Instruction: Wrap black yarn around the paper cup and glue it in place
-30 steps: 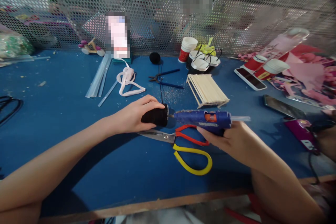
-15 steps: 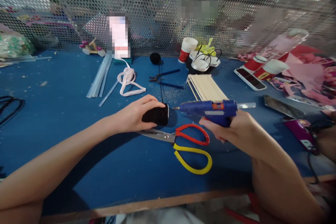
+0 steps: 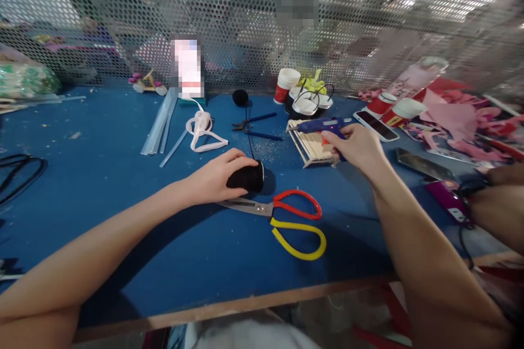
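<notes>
Scissors on table, in front of the cylinder in left hand. Pliers behind cylinder, ball behind pliers. Ribbon left of pliers, glue sticks left of ribbon. Stick rack right of pliers, glue gun in right hand over it. Two phones right of rack.

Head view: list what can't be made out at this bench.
- Head view: far end of the black cylinder, hidden by the left hand.
- Head view: most of the handle of the glue gun, covered by the right hand.
- Head view: content of the lit screen, blurred by pixelation.
- Head view: rest of another person's arm, cut off by the right edge.
</notes>
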Available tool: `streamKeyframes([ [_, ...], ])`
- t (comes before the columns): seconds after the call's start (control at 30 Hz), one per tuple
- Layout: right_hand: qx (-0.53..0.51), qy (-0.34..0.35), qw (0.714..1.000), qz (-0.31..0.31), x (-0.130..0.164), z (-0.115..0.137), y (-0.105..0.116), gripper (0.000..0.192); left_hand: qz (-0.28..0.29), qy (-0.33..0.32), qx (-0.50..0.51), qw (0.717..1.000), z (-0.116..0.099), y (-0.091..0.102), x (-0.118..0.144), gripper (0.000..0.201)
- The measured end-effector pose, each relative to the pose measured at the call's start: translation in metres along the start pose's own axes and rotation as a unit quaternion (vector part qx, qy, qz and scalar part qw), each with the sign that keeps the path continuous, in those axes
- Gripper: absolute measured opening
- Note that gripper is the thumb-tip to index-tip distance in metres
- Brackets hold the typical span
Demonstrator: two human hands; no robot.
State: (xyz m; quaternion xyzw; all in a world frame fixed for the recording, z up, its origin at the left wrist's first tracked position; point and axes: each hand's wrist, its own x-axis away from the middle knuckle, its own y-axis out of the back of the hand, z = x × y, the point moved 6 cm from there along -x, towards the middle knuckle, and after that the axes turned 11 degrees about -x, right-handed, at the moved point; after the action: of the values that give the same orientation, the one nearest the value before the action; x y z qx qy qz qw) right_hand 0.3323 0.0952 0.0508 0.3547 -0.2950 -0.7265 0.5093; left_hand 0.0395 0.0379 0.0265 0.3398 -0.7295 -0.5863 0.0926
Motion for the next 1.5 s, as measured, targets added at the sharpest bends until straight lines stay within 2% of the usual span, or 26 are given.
streamKeyframes([
  [0.1, 0.1, -0.028, 0.995, -0.007, -0.011, -0.009, -0.009, 0.039, -0.003, 0.0, 0.0, 1.0, -0.001, 0.0, 0.0, 0.053],
  [0.17, 0.129, -0.02, 0.991, -0.014, -0.012, -0.007, -0.012, 0.038, -0.006, 0.005, 0.002, 1.0, -0.002, 0.001, 0.0, 0.056],
  [0.23, 0.135, 0.019, 0.989, -0.064, -0.006, 0.006, -0.008, 0.035, -0.01, 0.015, 0.006, 1.0, -0.001, 0.002, 0.0, 0.058],
  [0.3, 0.115, 0.087, 0.983, -0.111, 0.008, 0.03, -0.004, 0.032, -0.013, 0.024, 0.01, 1.0, 0.0, 0.002, 0.0, 0.059],
  [0.33, 0.097, 0.118, 0.984, -0.092, 0.015, 0.044, -0.007, 0.033, -0.015, 0.028, 0.012, 0.999, 0.001, 0.002, 0.0, 0.059],
  [0.37, 0.037, 0.176, 0.983, -0.025, 0.024, 0.062, -0.017, 0.033, -0.018, 0.03, 0.014, 0.999, 0.001, 0.001, 0.0, 0.058],
  [0.43, -0.093, 0.223, 0.965, 0.103, 0.042, 0.091, -0.036, 0.038, -0.022, 0.033, 0.013, 0.999, 0.003, 0.001, 0.0, 0.058],
  [0.5, -0.172, 0.223, 0.931, 0.232, 0.057, 0.112, -0.06, 0.039, -0.021, 0.039, 0.01, 0.999, 0.004, 0.001, 0.0, 0.058],
  [0.53, -0.204, 0.213, 0.915, 0.276, 0.062, 0.118, -0.071, 0.039, -0.018, 0.041, 0.008, 0.999, 0.004, 0.001, 0.0, 0.059],
  [0.57, -0.231, 0.2, 0.902, 0.306, 0.064, 0.122, -0.079, 0.038, -0.014, 0.043, 0.007, 0.999, 0.004, 0.001, 0.0, 0.059],
  [0.63, -0.279, 0.169, 0.887, 0.328, 0.064, 0.123, -0.091, 0.036, -0.01, 0.046, 0.006, 0.999, 0.003, 0.002, -0.001, 0.059],
  [0.8, -0.358, 0.101, 0.884, 0.283, 0.054, 0.108, -0.09, 0.03, -0.007, 0.067, 0.022, 0.998, 0.004, 0.005, -0.001, 0.058],
  [1.0, -0.388, 0.096, 0.89, 0.219, 0.048, 0.1, -0.074, 0.031, -0.025, 0.051, 0.05, 0.997, 0.006, 0.004, -0.001, 0.063],
  [1.5, -0.389, 0.123, 0.887, 0.215, 0.06, 0.112, -0.065, 0.027, -0.01, 0.038, 0.068, 0.997, -0.003, 0.001, -0.002, 0.061],
])
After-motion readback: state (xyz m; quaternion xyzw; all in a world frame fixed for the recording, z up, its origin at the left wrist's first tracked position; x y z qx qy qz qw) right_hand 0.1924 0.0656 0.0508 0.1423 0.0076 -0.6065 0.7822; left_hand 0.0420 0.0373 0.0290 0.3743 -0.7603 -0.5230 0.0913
